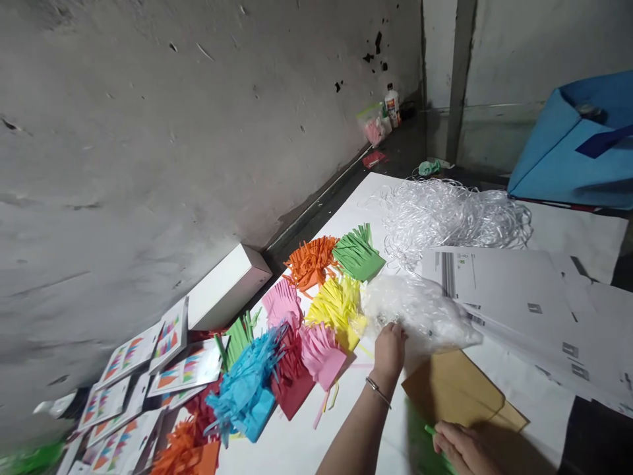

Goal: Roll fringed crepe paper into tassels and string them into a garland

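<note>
My left hand (390, 346), wearing a bracelet (378, 392), reaches to the near edge of a clear plastic bag (420, 307). Its fingers are curled closed there; what they pinch is hidden. At the bottom, my right hand (459, 448) is closed around a thin green piece (429, 429), its tip poking out past the fingers. Beneath that hand lies a green sheet (418, 432), beside a brown envelope (455, 389). Left of the bag are fringed paper bundles: yellow (339, 307), pink (324, 356), red (291, 379), blue (252, 379), orange (311, 260) and green (360, 254).
A tangle of clear string (450, 214) lies behind the bag, with printed white sheets (519, 310) to its right. Printed packets (128, 402) pile up at left near a white box (230, 284). A blue bag (568, 152) stands at the back right. A wall borders the left.
</note>
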`<state>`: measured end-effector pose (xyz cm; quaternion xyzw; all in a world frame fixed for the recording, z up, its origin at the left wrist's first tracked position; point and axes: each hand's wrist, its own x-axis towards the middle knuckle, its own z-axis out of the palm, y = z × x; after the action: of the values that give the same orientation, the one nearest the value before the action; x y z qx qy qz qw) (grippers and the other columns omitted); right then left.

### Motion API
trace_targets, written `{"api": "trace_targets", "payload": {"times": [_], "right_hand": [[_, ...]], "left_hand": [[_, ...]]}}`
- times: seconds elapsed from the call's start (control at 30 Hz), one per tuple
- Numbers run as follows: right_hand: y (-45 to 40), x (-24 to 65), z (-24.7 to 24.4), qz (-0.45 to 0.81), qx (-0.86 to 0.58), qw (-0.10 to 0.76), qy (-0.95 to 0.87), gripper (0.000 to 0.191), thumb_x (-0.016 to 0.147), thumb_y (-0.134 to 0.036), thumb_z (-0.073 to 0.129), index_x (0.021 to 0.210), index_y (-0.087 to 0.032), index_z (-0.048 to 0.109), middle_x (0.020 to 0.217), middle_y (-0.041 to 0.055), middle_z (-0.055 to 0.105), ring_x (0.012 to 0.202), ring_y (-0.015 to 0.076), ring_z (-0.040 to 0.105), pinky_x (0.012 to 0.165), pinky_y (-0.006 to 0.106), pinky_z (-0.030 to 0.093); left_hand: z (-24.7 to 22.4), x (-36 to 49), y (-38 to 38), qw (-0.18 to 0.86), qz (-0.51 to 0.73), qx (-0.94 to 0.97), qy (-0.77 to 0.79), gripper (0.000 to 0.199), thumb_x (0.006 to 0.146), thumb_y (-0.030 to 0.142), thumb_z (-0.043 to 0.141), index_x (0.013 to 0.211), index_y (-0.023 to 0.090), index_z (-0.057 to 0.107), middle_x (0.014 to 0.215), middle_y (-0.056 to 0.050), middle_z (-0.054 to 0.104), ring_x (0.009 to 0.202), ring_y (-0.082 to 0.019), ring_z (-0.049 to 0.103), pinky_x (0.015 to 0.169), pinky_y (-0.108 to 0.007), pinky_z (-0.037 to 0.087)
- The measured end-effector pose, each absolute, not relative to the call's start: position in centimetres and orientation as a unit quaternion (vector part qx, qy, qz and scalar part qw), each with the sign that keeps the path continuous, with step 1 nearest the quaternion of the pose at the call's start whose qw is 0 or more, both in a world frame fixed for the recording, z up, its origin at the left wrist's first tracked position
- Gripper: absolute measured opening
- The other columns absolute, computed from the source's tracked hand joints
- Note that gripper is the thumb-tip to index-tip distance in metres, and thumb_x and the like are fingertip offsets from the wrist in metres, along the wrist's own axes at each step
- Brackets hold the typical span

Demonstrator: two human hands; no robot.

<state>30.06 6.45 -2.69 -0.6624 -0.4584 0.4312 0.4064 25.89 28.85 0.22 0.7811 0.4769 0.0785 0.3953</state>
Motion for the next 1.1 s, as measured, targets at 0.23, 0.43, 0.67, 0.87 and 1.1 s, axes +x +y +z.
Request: {"api": "trace_targets", "payload": {"times": [0.23,0.43,0.67,0.87,1.1], "right_hand": [[8.2,32.1,0.6,0.366,-0.673,0.456,-0.453,0.05,0.1,-0.057,0.03,0.081,-0.024,0.062,0.075,0.0041,0.071,0.07,0.019,0.069,0.065,0.026,0.054],[9.7,31.7,8.1,0.258,-0.611,0.463,-0.588,0.031,0.103,-0.037,0.038,0.086,-0.025,0.06,0.076,0.0024,0.066,0.072,0.0188,0.065,0.067,0.029,0.051],[8.0,27.2,13.2,0.235,-0.527,0.345,-0.74,0.035,0.103,-0.019,0.033,0.072,-0.021,0.049,0.066,-0.0008,0.056,0.065,0.0163,0.054,0.062,0.029,0.04],[6.0,25.1,15.2,0.273,-0.496,0.247,-0.786,0.032,0.098,-0.014,0.038,0.069,-0.021,0.05,0.064,0.0002,0.057,0.065,0.0181,0.054,0.06,0.029,0.037],[4.1,22.7,15.6,0.288,-0.446,0.197,-0.824,0.03,0.1,-0.017,0.035,0.079,-0.02,0.057,0.073,0.003,0.062,0.072,0.021,0.054,0.065,0.032,0.039]], "left_hand": [[5.3,22.6,24.8,0.606,0.209,0.594,0.486,0.04,0.084,0.045,0.066,0.102,0.01,0.072,0.078,-0.008,0.069,0.063,-0.015,0.062,0.062,-0.03,0.052],[10.6,17.8,17.9,0.786,0.312,0.263,0.465,0.037,0.051,0.034,0.093,0.073,0.012,0.073,0.062,-0.003,0.067,0.045,-0.008,0.054,0.052,-0.023,0.041],[12.8,12.4,12.3,0.734,0.374,0.318,0.469,0.036,0.065,0.043,0.085,0.067,0.011,0.068,0.05,0.002,0.056,0.042,-0.007,0.047,0.045,-0.02,0.033],[14.0,8.4,8.4,0.654,0.377,0.453,0.474,0.035,0.078,0.045,0.073,0.067,0.015,0.062,0.056,0.003,0.052,0.046,-0.008,0.043,0.046,-0.021,0.035],[14.8,4.9,5.2,0.499,0.356,0.624,0.484,0.033,0.091,0.04,0.059,0.073,0.015,0.069,0.067,-0.004,0.06,0.058,-0.011,0.051,0.055,-0.023,0.042]]}}
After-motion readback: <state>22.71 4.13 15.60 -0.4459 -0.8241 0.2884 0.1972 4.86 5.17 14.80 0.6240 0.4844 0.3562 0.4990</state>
